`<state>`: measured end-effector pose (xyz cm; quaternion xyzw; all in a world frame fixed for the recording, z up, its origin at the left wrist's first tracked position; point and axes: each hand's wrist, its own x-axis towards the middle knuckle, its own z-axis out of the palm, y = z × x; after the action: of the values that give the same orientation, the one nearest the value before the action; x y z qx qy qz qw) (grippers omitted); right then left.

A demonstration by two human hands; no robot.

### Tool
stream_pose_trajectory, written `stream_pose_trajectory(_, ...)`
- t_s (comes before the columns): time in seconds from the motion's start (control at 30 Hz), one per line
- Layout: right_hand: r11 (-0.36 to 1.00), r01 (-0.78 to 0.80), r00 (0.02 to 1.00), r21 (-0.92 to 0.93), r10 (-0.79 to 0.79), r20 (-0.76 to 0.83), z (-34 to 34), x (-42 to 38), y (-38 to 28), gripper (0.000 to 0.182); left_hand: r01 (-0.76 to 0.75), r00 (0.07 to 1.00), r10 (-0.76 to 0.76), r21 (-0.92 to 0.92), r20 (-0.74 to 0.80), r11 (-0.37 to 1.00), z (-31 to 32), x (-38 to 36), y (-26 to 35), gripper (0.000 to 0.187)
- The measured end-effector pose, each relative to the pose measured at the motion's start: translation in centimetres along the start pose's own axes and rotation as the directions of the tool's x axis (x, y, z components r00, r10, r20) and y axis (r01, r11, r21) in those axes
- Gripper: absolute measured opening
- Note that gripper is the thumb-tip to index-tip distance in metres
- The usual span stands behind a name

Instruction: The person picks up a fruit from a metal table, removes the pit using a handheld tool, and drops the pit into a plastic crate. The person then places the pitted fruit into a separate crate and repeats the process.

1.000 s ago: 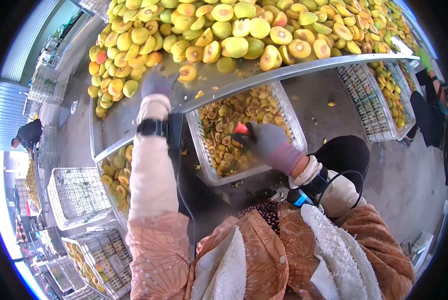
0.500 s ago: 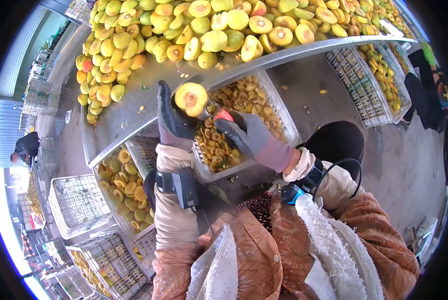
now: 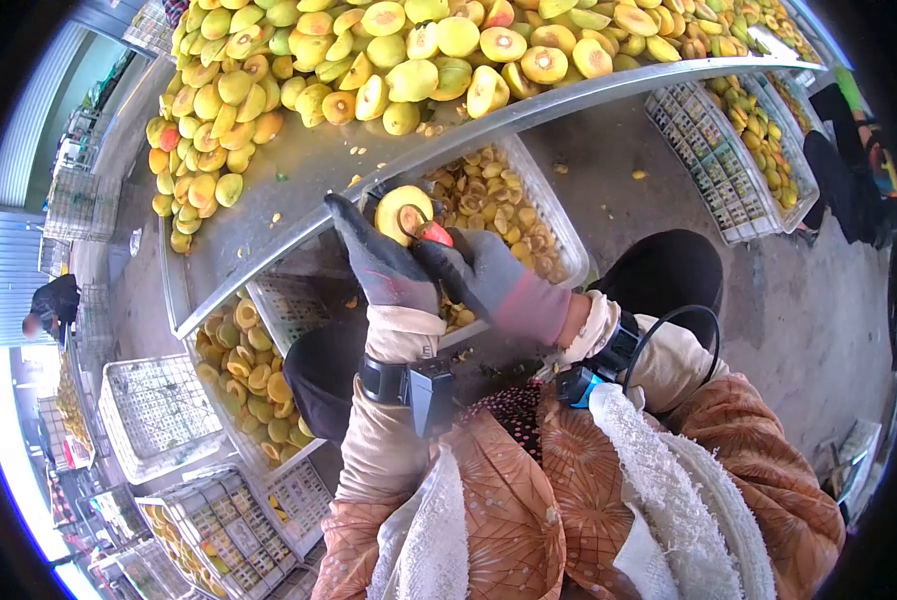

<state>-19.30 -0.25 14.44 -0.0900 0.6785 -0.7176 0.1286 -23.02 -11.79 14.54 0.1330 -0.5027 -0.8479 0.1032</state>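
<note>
In my gloved left hand [image 3: 393, 270] rests a yellow peach half [image 3: 392, 206], cut face up, with the fingers around its far side. My gloved right hand [image 3: 508, 285] is closed around the red handle [image 3: 435, 233] of a pitting tool. The tool's curved metal end lies against the middle of the cut face, and both hands meet there. Beneath them is a white crate [image 3: 565, 240] of scooped-out peach pieces [image 3: 483, 205]. Just beyond, a metal table [image 3: 258, 205] carries a large heap of peach halves [image 3: 408, 80].
A crate of peach halves [image 3: 243, 370] stands at my left, beside a white crate [image 3: 158, 410]. More filled crates [image 3: 703, 165] are on the floor at the right. A person [image 3: 56, 303] bends over at far left; another person's dark clothing [image 3: 838, 180] shows at far right.
My left hand has moved right and slightly down with the peach half, closing up to my right hand. The pitting tool's end has gone from beside the fruit onto its cut face.
</note>
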Motion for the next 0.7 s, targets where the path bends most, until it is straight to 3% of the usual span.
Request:
stream_pose_trajectory(0.07, 0.990, -0.007, 1.000, -0.138, 0.010, 0.022, -0.3, 0.1, 0.1, 0.042, -0.007, 0.998, 0.005, -0.031, -0.067, 0.999, 0.4, -0.4, 0.0, 0.058)
stream_pose_trajectory(0.2, 0.975, -0.050, 0.993, -0.216, 0.071, 0.090, -1.1, -0.1, -1.2, 0.044, 0.019, 0.997, -0.020, -0.010, -0.070, 1.000, 0.6, -0.8, 1.3, 0.053)
stream_pose_trajectory(0.27, 0.930, 0.121, 0.964, -0.347, -0.027, 0.263, -1.8, -0.5, -1.8, 0.047, -0.022, 0.985, 0.039, 0.103, -0.168, 0.994, 1.2, -0.9, 2.1, 0.059)
stream_pose_trajectory(0.3, 0.931, 0.115, 0.965, -0.345, -0.022, 0.263, -1.8, -0.4, -1.5, 0.047, 0.077, 0.986, -0.065, 0.072, -0.154, 0.994, 1.3, -0.7, 2.7, 0.067)
stream_pose_trajectory(0.33, 0.975, -0.051, 0.941, -0.214, 0.119, 0.317, -1.9, 0.0, -1.1, 0.046, 0.080, 0.985, -0.068, 0.071, -0.155, 0.994, 0.7, -0.5, 2.9, 0.067)
stream_pose_trajectory(0.37, 0.970, -0.226, 0.890, -0.089, 0.243, 0.387, -2.0, 0.3, -0.9, 0.045, 0.138, 0.986, -0.149, 0.127, 0.076, 0.982, -0.2, -0.4, 3.1, 0.071)
stream_pose_trajectory(0.4, 0.969, -0.229, 0.890, -0.090, 0.246, 0.385, -2.4, 0.4, -1.0, 0.045, 0.181, 0.925, -0.234, 0.194, 0.299, 0.964, -0.9, -0.2, 3.2, 0.074)
stream_pose_trajectory(0.43, 0.974, -0.205, 0.859, 0.098, 0.131, 0.494, -2.8, 0.4, -1.2, 0.043, -0.087, 0.868, -0.090, 0.328, 0.488, 0.941, -1.2, 0.2, 3.2, 0.079)
stream_pose_trajectory(0.47, 0.937, -0.201, 0.816, 0.284, 0.000, 0.577, -2.9, 0.2, -1.3, 0.041, -0.080, 0.870, -0.094, 0.328, 0.484, 0.941, -1.6, 0.4, 3.2, 0.079)
stream_pose_trajectory(0.5, 0.764, -0.540, 0.753, 0.352, 0.253, 0.607, -2.7, 0.0, -1.5, 0.034, -0.115, 0.846, -0.093, 0.349, 0.524, 0.930, -1.8, 0.4, 3.4, 0.080)
stream_pose_trajectory(0.53, 0.763, -0.543, 0.752, 0.350, 0.257, 0.607, -2.3, 0.0, -1.5, 0.034, -0.153, 0.819, -0.090, 0.367, 0.567, 0.918, -1.9, 0.5, 3.6, 0.082)
stream_pose_trajectory(0.6, 0.863, -0.448, 0.808, 0.236, 0.277, 0.520, -1.8, 0.1, -1.6, 0.032, -0.137, 0.862, -0.054, 0.334, 0.504, 0.932, -2.4, 0.3, 2.8, 0.080)
stream_pose_trajectory(0.63, 0.958, -0.235, 0.842, 0.166, 0.115, 0.528, -1.7, 0.7, 0.2, 0.029, -0.194, 0.882, 0.015, 0.336, 0.470, 0.922, -2.6, 0.1, 2.7, 0.080)
stream_pose_trajectory(0.67, 0.956, -0.242, 0.840, 0.166, 0.121, 0.530, -1.2, 1.0, 1.8, 0.029, -0.247, 0.897, 0.080, 0.343, 0.435, 0.906, -3.0, 0.0, 2.5, 0.080)
stream_pose_trajectory(0.7, 0.908, -0.311, 0.833, 0.279, 0.120, 0.540, -0.3, 1.2, 2.8, 0.027, -0.452, 0.813, 0.255, 0.292, 0.523, 0.843, -3.1, 0.2, 2.5, 0.078)
